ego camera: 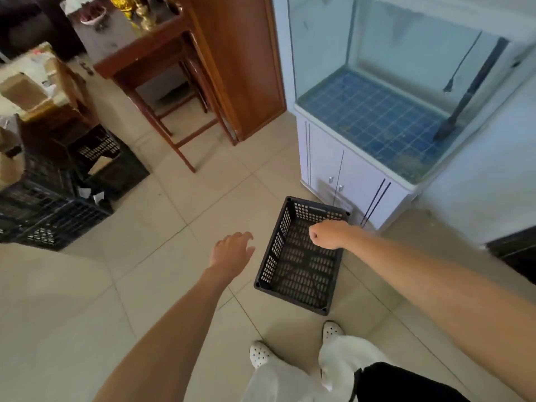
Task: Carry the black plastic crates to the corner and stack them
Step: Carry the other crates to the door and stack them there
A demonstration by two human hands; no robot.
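1. The black crate (301,256) is set on the floor (162,227) by the aquarium cabinet (348,181), just right of the left hand's (230,250) released fingers (246,237).
2. The right hand (324,235) is seen clenched over the crate's right rim; whether the rim is held cannot be told.
3. A one-sided lift could tip the crate against the cabinet.

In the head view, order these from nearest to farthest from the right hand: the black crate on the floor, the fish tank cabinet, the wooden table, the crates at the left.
1. Black crate, directly under the right hand.
2. Fish tank cabinet, just behind it.
3. Wooden table, far back left.
4. Crates at the left, by the left edge; too close to the table to rank surely.
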